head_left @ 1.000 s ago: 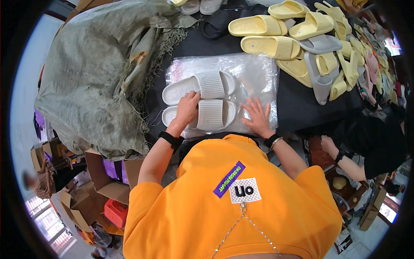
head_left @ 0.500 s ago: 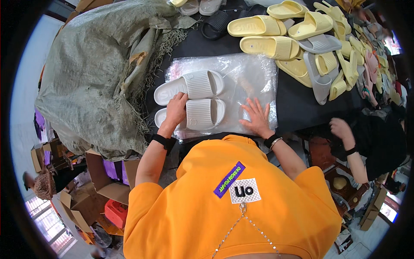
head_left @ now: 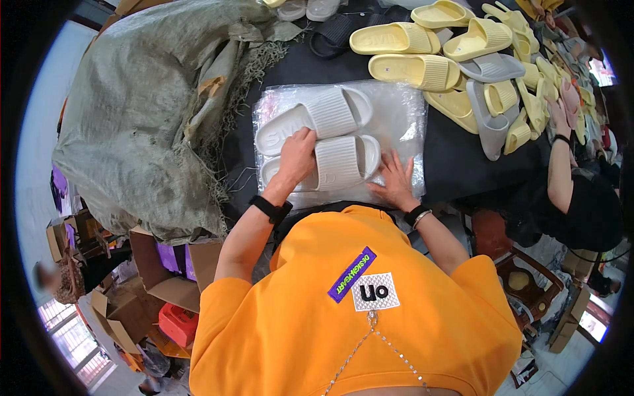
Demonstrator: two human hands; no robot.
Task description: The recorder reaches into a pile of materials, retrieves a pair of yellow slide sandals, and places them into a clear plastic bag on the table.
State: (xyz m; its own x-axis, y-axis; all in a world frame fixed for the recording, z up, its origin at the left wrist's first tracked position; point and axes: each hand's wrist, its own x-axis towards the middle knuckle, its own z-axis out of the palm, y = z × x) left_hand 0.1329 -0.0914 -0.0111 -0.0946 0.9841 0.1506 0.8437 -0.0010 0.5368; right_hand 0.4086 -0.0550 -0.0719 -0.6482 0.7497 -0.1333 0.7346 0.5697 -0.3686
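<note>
Two pale grey ribbed slide slippers lie side by side, toes to the right, over a stack of clear plastic bags on the black table. My left hand is closed where the inner edges of the far slipper and the near slipper meet, gripping the pair. Its fingertips are partly hidden between them. My right hand lies on the bags with fingers spread, just right of the near slipper's toe, holding nothing.
Yellow slippers and grey ones are heaped at the far right. A large woven sack covers the table's left side. Dark slippers lie at the back. A co-worker's arm reaches over the right edge. Open cardboard boxes stand lower left.
My left hand has moved the slipper pair right across the bags, tilting it slightly. My right hand has stayed nearly in place. The co-worker's arm has reached forward to the slipper heap.
</note>
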